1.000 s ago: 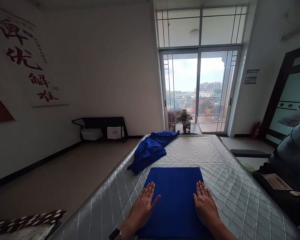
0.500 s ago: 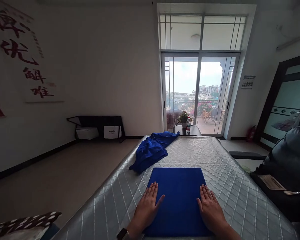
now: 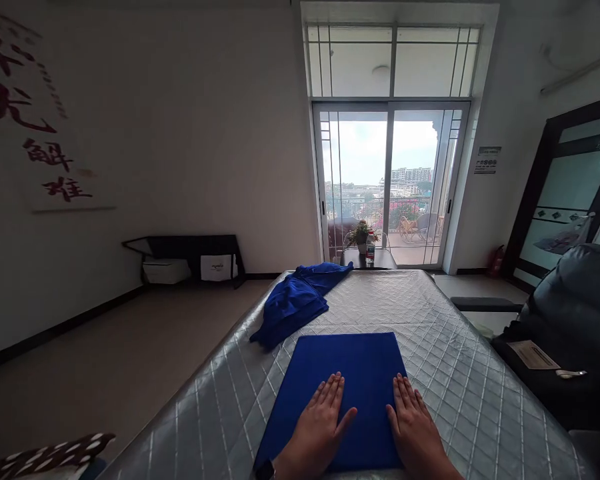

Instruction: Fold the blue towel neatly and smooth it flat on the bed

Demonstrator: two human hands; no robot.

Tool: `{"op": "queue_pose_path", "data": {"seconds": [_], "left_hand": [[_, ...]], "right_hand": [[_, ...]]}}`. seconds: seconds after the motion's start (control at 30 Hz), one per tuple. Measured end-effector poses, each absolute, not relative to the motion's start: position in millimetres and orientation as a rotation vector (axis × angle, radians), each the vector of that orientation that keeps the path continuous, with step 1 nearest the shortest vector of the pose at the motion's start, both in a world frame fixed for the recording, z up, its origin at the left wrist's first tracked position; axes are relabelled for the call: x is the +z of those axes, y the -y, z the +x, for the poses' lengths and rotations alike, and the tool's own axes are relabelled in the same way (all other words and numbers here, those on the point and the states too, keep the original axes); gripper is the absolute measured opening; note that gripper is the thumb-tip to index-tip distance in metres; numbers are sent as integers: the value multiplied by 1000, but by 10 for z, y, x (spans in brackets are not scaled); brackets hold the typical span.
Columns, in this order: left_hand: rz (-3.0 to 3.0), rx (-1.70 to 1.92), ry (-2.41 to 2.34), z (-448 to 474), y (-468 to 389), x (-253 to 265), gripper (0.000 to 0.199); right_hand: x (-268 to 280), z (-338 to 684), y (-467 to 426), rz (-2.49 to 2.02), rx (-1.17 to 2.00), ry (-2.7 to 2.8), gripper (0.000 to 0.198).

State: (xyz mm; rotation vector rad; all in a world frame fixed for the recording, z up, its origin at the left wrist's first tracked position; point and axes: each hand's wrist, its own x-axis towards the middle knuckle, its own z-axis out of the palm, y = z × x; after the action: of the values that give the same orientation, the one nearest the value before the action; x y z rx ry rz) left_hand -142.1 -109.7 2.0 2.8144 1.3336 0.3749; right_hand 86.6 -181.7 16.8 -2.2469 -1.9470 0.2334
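Note:
A flat, smooth rectangle of blue fabric lies on the silver quilted table cover straight in front of me. My left hand rests on it left of its middle, fingers stretched out and thumb apart. Along its right edge lies my right hand, palm down, fingers straight and partly over the cover. Neither hand grips anything. Farther off, on the cover's left side, is a crumpled blue garment, apart from both hands.
Beyond the table's far edge, a potted plant and a bottle stand on a small dark table. A black armchair stands at right, holding a card. A patterned cushion shows at lower left.
My left hand has moved right, from the fabric's left edge inward onto its surface. My right hand stays at the right edge. The whole view has shifted slightly.

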Motion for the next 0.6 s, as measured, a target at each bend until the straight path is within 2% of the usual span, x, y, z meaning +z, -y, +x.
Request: {"op": "queue_pose_path", "data": {"seconds": [0.13, 0.3, 0.47, 0.6], "left_hand": [[2835, 393, -1046, -779, 1290, 138, 63], [2814, 430, -1001, -480, 1320, 159, 60], [2889, 436, -1088, -945, 1239, 5, 64], [2812, 378, -1358, -1632, 1165, -130, 68]], "right_hand": [[104, 886, 1804, -2240, 185, 1975, 63], [98, 892, 1807, -2249, 147, 2009, 61], [175, 871, 1817, -2278, 176, 2003, 63], [168, 884, 1820, -2272, 196, 2005, 64]]}}
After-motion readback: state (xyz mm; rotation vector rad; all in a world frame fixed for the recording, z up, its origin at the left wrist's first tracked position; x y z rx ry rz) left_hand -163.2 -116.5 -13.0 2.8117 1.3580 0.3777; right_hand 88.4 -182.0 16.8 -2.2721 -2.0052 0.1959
